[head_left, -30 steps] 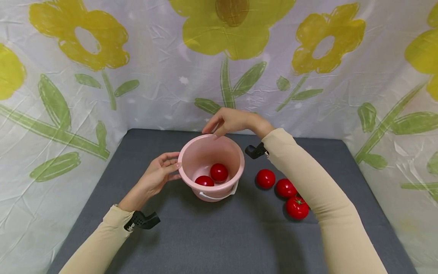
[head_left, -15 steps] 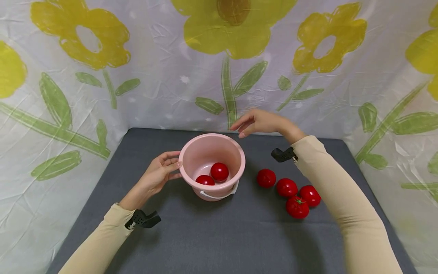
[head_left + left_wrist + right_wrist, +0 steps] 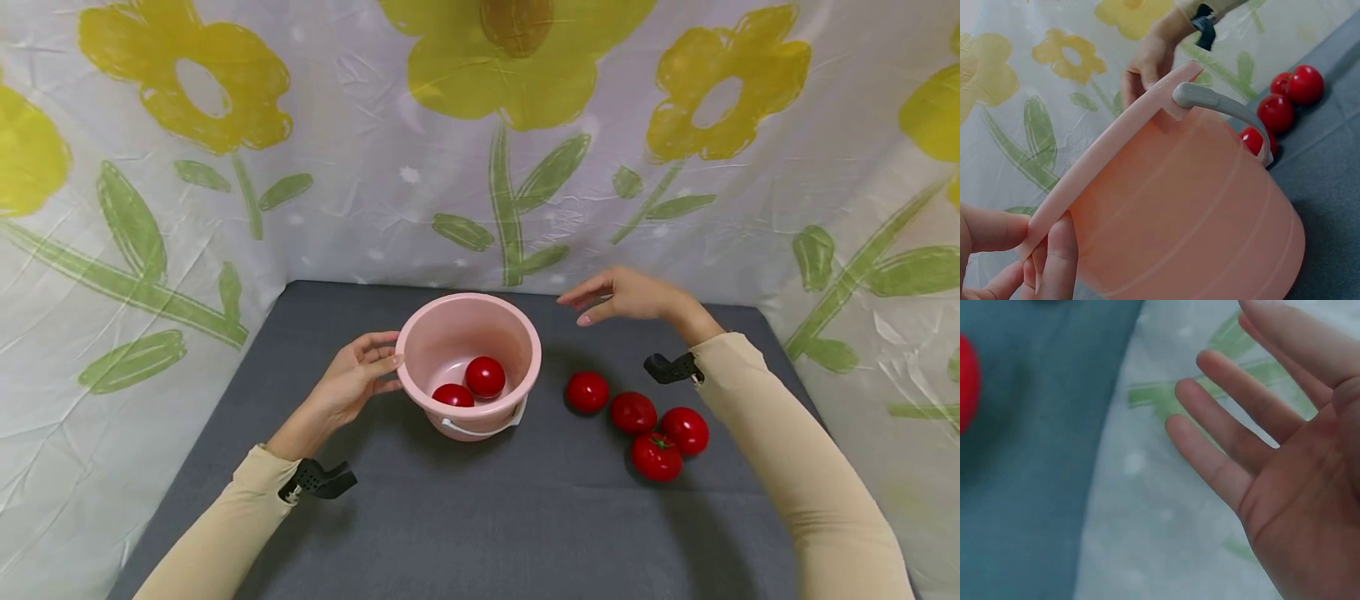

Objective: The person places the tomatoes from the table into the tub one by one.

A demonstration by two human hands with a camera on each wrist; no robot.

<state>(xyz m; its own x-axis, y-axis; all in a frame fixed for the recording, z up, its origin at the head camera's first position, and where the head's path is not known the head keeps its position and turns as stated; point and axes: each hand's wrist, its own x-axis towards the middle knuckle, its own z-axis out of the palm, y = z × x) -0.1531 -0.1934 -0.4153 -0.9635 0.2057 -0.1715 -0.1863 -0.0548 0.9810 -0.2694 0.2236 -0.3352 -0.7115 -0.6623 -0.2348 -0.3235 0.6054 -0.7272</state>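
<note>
A pink bucket (image 3: 468, 333) with a pale handle (image 3: 480, 429) stands upright on the dark table. Two red tomatoes lie inside it, one tomato (image 3: 484, 377) behind the other tomato (image 3: 453, 395). My left hand (image 3: 348, 379) pinches the bucket's rim at its left side; the left wrist view shows the thumb and fingers (image 3: 1060, 256) on both sides of that rim. To the right of the bucket, my right hand (image 3: 637, 296) is in the air above the table's back part. Its fingers (image 3: 1210, 465) are spread and relaxed, and the palm holds nothing.
Several tomatoes lie right of the bucket: a single tomato (image 3: 587, 392) nearest it, then a close group with one green-topped tomato (image 3: 656, 457) in front. A white cloth with yellow flowers (image 3: 360, 208) hangs behind and beside the dark table (image 3: 480, 525).
My right hand has moved from above the bucket's back rim to the right, away from it, uncovering the group of tomatoes. The left hand stays on the rim.
</note>
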